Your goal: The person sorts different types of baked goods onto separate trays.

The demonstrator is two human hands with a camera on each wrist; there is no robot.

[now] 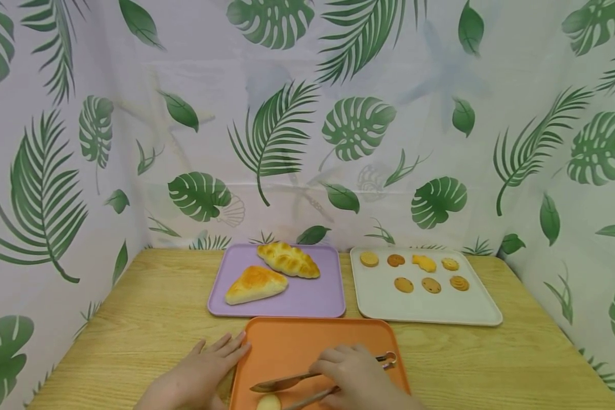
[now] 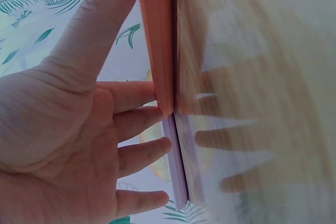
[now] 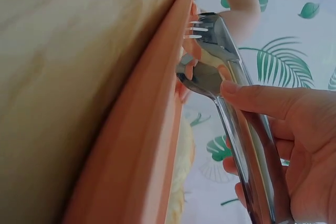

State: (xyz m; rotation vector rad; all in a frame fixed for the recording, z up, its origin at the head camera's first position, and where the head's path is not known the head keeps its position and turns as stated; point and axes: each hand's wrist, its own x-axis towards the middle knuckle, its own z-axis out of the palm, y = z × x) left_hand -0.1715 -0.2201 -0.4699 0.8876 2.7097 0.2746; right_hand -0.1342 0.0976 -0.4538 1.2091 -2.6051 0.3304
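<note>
My right hand (image 1: 356, 373) grips a pair of metal tongs (image 1: 287, 382) low over an orange tray (image 1: 287, 336). In the right wrist view the thumb and curled fingers of that hand (image 3: 310, 145) press on the two arms of the tongs (image 3: 244, 124), whose ends stand apart. A round pale cookie (image 1: 269, 403) lies on the tray near those ends, cut off by the lower image edge; whether the tongs touch it I cannot tell. Spread, straight fingers of my left hand (image 1: 197, 373) rest against the tray's left rim, also seen in the left wrist view.
Behind the orange tray, a purple tray (image 1: 318, 296) bears a triangular bread (image 1: 256, 285) and a braided bread (image 1: 289, 261). To its right, a cream tray (image 1: 420, 307) carries several cookies in two rows. Leaf-patterned cloth (image 1: 287, 216) encloses the wooden table (image 1: 148, 313) on three sides.
</note>
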